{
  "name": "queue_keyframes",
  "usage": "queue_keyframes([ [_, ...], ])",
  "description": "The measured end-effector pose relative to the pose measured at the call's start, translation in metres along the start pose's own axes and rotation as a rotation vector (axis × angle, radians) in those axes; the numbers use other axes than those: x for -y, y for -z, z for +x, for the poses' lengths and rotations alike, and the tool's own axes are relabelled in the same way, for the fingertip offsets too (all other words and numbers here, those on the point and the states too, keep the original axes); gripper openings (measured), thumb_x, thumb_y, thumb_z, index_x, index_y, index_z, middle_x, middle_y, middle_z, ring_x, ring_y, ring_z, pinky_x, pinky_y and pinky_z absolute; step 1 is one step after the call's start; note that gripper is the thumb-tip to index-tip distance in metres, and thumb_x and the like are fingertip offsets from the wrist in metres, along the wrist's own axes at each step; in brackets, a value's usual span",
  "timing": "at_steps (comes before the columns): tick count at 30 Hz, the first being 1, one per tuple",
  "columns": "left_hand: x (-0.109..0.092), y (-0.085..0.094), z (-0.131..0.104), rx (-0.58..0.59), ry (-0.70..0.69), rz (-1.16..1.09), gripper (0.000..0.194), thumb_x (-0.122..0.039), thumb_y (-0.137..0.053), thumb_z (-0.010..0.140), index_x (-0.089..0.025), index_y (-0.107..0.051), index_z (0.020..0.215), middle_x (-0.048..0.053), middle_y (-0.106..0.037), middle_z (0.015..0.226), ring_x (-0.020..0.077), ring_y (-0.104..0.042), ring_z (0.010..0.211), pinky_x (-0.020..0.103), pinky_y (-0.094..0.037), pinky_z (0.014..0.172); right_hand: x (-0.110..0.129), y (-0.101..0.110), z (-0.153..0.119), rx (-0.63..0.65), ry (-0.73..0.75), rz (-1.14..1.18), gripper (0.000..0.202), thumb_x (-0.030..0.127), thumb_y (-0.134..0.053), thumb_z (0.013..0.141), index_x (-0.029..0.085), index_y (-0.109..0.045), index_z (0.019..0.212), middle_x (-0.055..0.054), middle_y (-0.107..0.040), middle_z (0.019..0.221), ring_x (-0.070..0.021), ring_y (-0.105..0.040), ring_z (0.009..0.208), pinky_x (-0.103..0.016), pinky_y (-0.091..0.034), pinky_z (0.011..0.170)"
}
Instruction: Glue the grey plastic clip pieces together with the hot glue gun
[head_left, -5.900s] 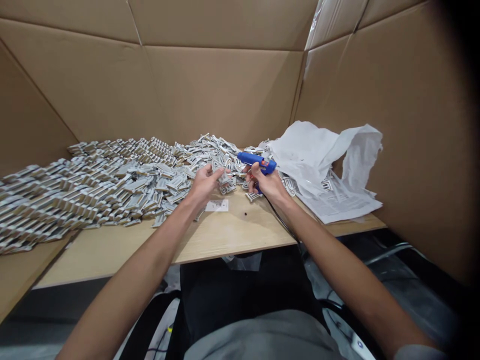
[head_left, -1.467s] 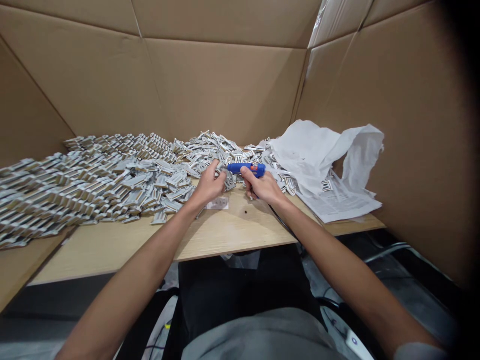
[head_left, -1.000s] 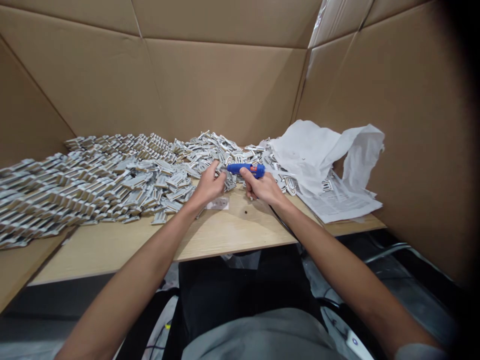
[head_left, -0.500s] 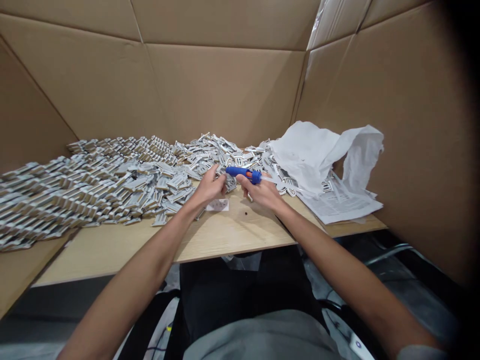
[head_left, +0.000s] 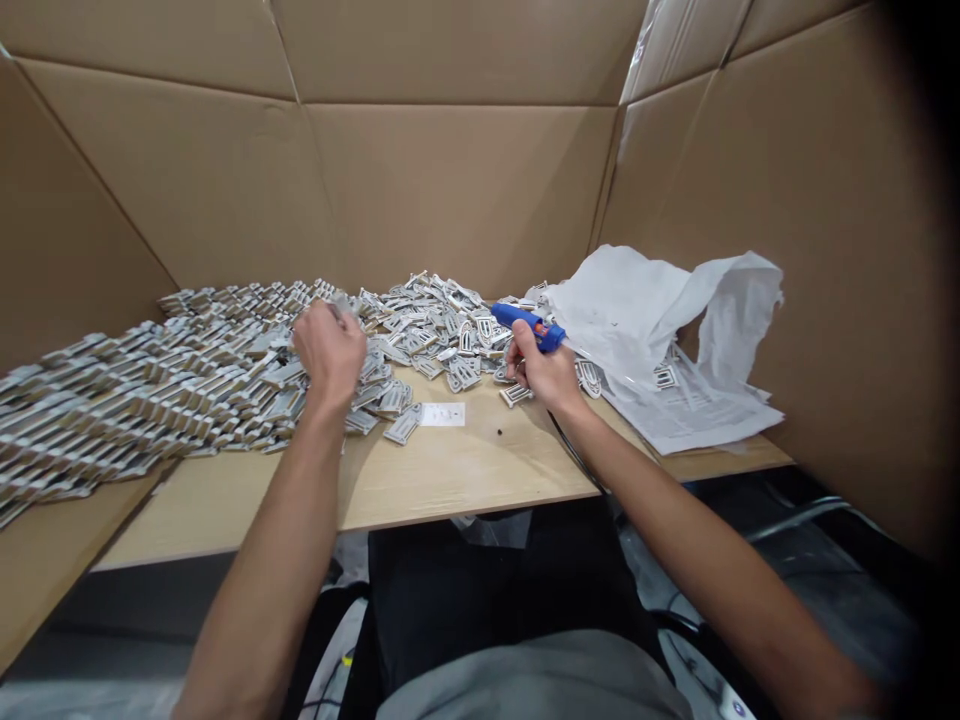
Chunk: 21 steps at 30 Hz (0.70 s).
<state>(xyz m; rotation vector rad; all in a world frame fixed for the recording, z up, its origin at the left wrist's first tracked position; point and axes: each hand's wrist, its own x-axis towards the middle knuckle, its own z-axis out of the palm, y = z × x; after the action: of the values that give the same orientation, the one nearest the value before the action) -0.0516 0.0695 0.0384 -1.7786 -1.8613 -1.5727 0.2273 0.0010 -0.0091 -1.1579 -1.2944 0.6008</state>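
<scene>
- Head view: right hand point(head_left: 547, 374) closed around glue gun point(head_left: 525, 325).
- Left hand point(head_left: 330, 350): fingers curled, near pile point(head_left: 217, 375); grip contents cannot be determined.

Passage along front tabletop point(head_left: 457, 475), piled pieces point(head_left: 187, 400) left, cardboard point(head_left: 465, 190) behind

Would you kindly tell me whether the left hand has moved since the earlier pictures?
Yes, the left hand has moved leftward, away from the small white rectangular label lying on the pale wooden tabletop.
</scene>
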Motion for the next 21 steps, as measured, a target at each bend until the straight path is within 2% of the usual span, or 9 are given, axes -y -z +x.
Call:
queue_keyframes([
  [3,0.018,0.014,0.009,-0.082,0.094,0.097,0.023,-0.027,-0.057,0.087,-0.025,-0.045,0.069,0.015,-0.065,0.084,0.0374,-0.061,0.101,0.052,-0.042,0.093,0.000,0.000,0.002,0.005,-0.021,-0.010,0.063,0.083,-0.049,0.090,0.024,-0.060,0.070,-0.004,-0.063,0.060,-0.0154,-0.056,0.051,-0.032,-0.046,0.051],
  [6,0.029,0.021,0.013,-0.141,0.179,0.082,0.029,-0.028,-0.060,0.087,-0.025,-0.039,0.068,0.011,-0.060,0.081,0.0377,-0.057,0.109,0.053,-0.038,0.095,-0.003,0.001,0.004,-0.001,-0.040,-0.032,0.064,0.084,-0.048,0.090,0.024,-0.060,0.072,-0.004,-0.064,0.062,-0.0149,-0.055,0.051,-0.032,-0.047,0.052],
  [9,0.034,0.024,0.016,-0.151,0.248,0.067,0.031,-0.029,-0.063,0.088,-0.024,-0.038,0.071,0.008,-0.058,0.085,0.0359,-0.055,0.111,0.051,-0.036,0.095,-0.007,0.002,0.006,0.007,-0.036,-0.047,0.063,0.083,-0.046,0.091,0.024,-0.064,0.076,-0.005,-0.064,0.064,-0.0162,-0.057,0.054,-0.033,-0.047,0.052],
  [12,0.034,0.024,0.020,-0.112,0.252,0.083,0.023,-0.031,-0.061,0.090,-0.021,-0.046,0.075,0.011,-0.063,0.094,0.0357,-0.055,0.114,0.050,-0.034,0.098,-0.010,0.001,0.007,0.009,-0.029,-0.041,0.062,0.081,-0.047,0.093,0.024,-0.065,0.078,-0.005,-0.064,0.064,-0.0166,-0.058,0.055,-0.033,-0.045,0.051],
  [14,0.033,0.024,0.022,-0.063,0.218,0.091,0.015,-0.032,-0.060,0.090,-0.019,-0.055,0.083,0.013,-0.068,0.100,0.0367,-0.054,0.119,0.050,-0.033,0.101,-0.010,0.001,0.007,-0.007,-0.033,-0.009,0.061,0.081,-0.051,0.091,0.023,-0.064,0.075,-0.005,-0.065,0.064,-0.0157,-0.057,0.052,-0.032,-0.044,0.049],
  [16,0.033,0.024,0.022,-0.033,0.186,0.094,0.016,-0.033,-0.060,0.089,-0.018,-0.062,0.096,0.014,-0.071,0.108,0.0378,-0.054,0.124,0.051,-0.031,0.104,-0.009,0.001,0.006,-0.022,-0.042,0.025,0.061,0.081,-0.054,0.089,0.023,-0.062,0.072,-0.004,-0.065,0.063,-0.0149,-0.056,0.051,-0.031,-0.043,0.048],
  [19,0.033,0.025,0.020,-0.084,0.178,0.091,0.031,-0.031,-0.059,0.090,-0.017,-0.060,0.118,0.014,-0.072,0.114,0.0376,-0.053,0.127,0.052,-0.031,0.107,-0.007,0.001,0.006,-0.020,-0.039,0.040,0.060,0.080,-0.055,0.090,0.023,-0.062,0.070,-0.004,-0.064,0.062,-0.0139,-0.054,0.049,-0.031,-0.042,0.047],
  [21,0.033,0.027,0.021,-0.132,0.173,0.101,0.032,-0.029,-0.058,0.092,-0.017,-0.057,0.121,0.012,-0.073,0.113,0.0355,-0.056,0.124,0.051,-0.033,0.107,-0.006,0.002,0.006,-0.014,-0.039,0.036,0.060,0.079,-0.055,0.090,0.023,-0.062,0.069,-0.004,-0.064,0.061,-0.0132,-0.052,0.046,-0.031,-0.042,0.047],
])
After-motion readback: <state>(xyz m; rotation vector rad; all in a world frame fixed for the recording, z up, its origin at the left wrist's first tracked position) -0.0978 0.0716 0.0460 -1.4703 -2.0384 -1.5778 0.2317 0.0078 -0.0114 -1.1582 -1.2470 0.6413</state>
